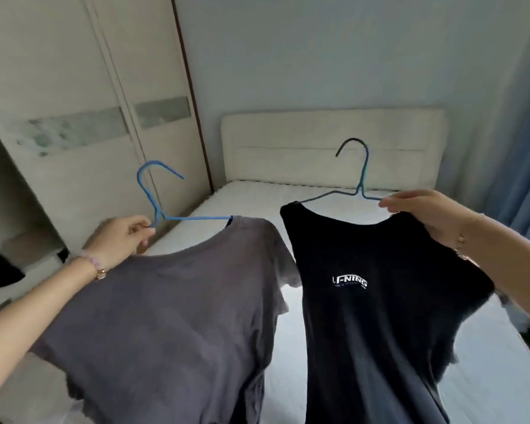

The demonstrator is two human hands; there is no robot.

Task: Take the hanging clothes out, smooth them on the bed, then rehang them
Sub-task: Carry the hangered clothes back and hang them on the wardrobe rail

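Two shirts hang in front of me, one from each hand, both held up over the bed [487,377]. The only writing I can read is on the black shirt [367,325]: white block letters across the chest spelling "LI-NING", with a finer line beneath that is too small to make out.

My left hand [120,240] is closed around the blue wire hanger [156,197] just below its neck, fingers curled over the thin bar. Its hook stands up above the knuckles and tilts left. The grey t-shirt [166,325] drapes from it, soft and matte, with short sleeves and a loosely wrinkled body hanging below my wrist.

My right hand [426,215] is pinched on the right shoulder of the dark wire hanger [360,175], thumb and fingers clamped over wire and fabric together. The black shirt is sleeveless, with a wide scooped neck and smooth, slightly glossy cloth.

The hands are well apart, and the two garments nearly touch between them. Beyond both hands lie the white quilted mattress and a padded cream headboard [331,145]. Pale wardrobe doors [74,87] stand past my left hand.
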